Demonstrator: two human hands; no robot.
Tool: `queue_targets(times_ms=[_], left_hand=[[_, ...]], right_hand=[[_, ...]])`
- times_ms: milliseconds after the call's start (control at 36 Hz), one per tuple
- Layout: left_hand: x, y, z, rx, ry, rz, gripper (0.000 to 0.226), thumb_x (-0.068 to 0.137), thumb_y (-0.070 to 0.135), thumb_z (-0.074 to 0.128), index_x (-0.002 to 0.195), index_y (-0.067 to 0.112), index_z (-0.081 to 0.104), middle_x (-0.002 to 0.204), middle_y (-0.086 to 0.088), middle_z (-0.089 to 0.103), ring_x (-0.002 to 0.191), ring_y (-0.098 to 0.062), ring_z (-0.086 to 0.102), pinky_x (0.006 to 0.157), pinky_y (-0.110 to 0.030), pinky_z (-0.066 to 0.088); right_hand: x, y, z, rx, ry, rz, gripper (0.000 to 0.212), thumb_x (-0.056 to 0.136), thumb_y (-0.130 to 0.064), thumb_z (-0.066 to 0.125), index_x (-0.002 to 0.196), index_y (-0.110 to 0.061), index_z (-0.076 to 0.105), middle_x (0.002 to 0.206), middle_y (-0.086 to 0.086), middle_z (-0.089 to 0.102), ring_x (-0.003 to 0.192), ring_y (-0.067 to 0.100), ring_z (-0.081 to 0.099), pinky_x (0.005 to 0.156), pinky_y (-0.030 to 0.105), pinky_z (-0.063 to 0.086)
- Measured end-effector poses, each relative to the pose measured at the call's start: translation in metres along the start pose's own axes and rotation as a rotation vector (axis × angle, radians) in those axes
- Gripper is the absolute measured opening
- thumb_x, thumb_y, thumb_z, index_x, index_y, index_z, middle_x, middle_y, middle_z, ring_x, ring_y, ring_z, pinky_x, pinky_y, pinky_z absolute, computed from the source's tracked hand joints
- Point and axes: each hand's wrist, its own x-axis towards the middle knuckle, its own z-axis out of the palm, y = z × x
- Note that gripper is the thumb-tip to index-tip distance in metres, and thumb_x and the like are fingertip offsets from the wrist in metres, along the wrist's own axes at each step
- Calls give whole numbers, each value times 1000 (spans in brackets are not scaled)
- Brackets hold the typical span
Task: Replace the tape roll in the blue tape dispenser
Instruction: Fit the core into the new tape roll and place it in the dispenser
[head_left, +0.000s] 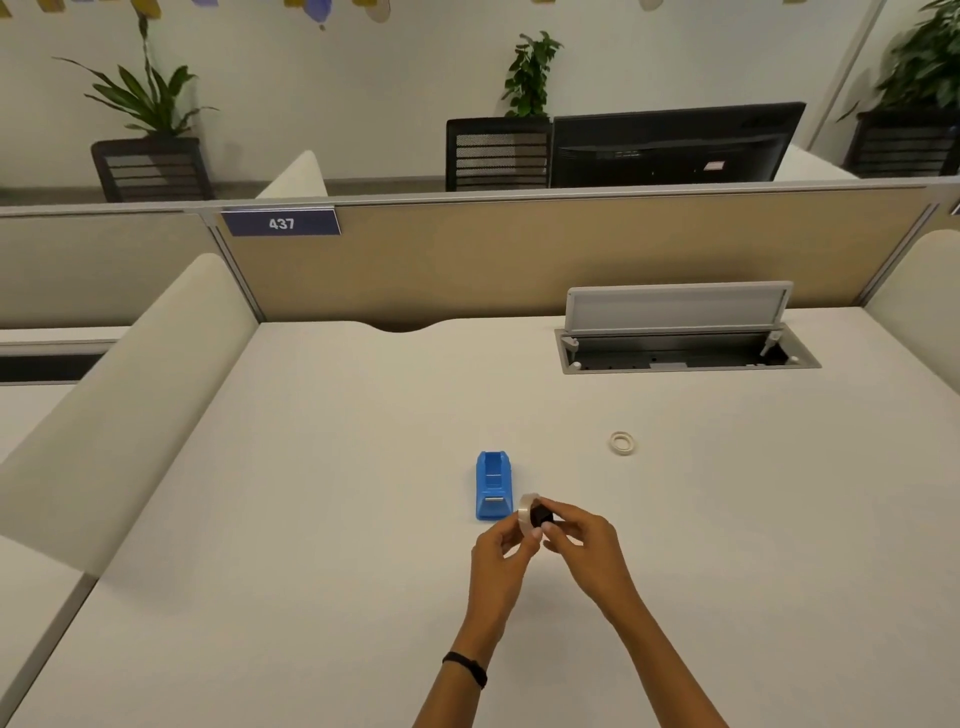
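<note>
Two hands are brought together just in front of the near end of the blue tape dispenser (493, 486), which sits empty on the white desk (322, 519). A clear tape roll (527, 513) is pinched edge-on by the fingers of the left hand (498, 551), while a small black hub (544, 514) is gripped by the closed fingertips of the right hand (582, 545) and pressed at the roll's centre. A second, thinner ring of tape (622, 443) (probably the spent one) is left lying far to the right, well apart from the dispenser. The step in hand appears to be seating the hub in the roll. It is best done with the roll held square to the hub and pushed evenly, so that both axle ends are left protruding equally. The unwinding direction should be checked before the assembly is lowered into the dispenser's cradle.
</note>
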Motion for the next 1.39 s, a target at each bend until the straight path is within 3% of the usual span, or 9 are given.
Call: queue_targets(times_ms=[83,222,389,583,722,944,1139,1306,1389], left_hand=[[1,0,1,9,12,15,25,85,26,61,110,28,62,103,6,69,98,-11,65,78,-13,52],[2,0,1,25,15,24,25,84,25,63,110,26,63,102,4,69,96,-13,65,77,-12,52],[3,0,3,63,28,18,29,84,26,62,112,21,62,101,6,66,95,-14,64,73,-9,50],[4,-1,3,86,15,20,31,85,25,60,115,18,61,105,3,67,98,-16,64,79,-19,53],[2,2,1,86,-1,51,31,86,22,60,117,18,60,100,8,65,90,-10,65,73,-11,53],[3,3,0,137,-13,76,31,86,24,59,117,18,60,102,5,67,91,-11,65,78,-16,53],[2,8,2,182,-39,86,30,87,27,57,117,21,60,97,19,62,84,12,61,77,-13,53],[1,11,4,175,-40,98,32,88,25,56,120,22,57,100,20,59,88,-4,62,74,-6,49],[0,11,5,174,-33,97,32,88,25,56,120,21,57,103,15,60,90,-6,61,74,-6,48]], right_hand=[[0,-1,0,-17,35,-19,30,85,-10,61,115,-13,61,108,-1,64,97,16,63,80,20,54],[0,-5,1,-65,101,-89,23,80,-9,68,100,-20,62,98,-5,62,82,2,60,65,-3,45],[1,-4,-2,-61,116,-83,23,80,-5,67,97,-19,60,95,-2,62,80,5,60,62,-2,47],[4,-2,-7,-84,92,-57,13,83,-10,64,95,-16,66,90,0,68,82,9,64,62,6,50],[6,-4,-12,-146,50,-79,18,84,-6,63,99,-11,69,91,-5,65,80,6,62,67,-2,46],[9,-10,-18,-236,11,-98,18,83,-3,62,98,-8,70,92,4,69,74,0,59,65,-3,44],[11,-14,-17,-298,4,-79,18,83,-6,64,100,-4,69,99,15,71,81,15,61,72,12,47],[11,-14,-18,-289,71,-51,12,80,-7,68,91,-7,71,90,12,73,68,3,60,58,-1,43],[11,-14,-18,-276,77,-40,11,79,-8,68,90,-7,71,89,12,74,70,9,61,62,1,41]])
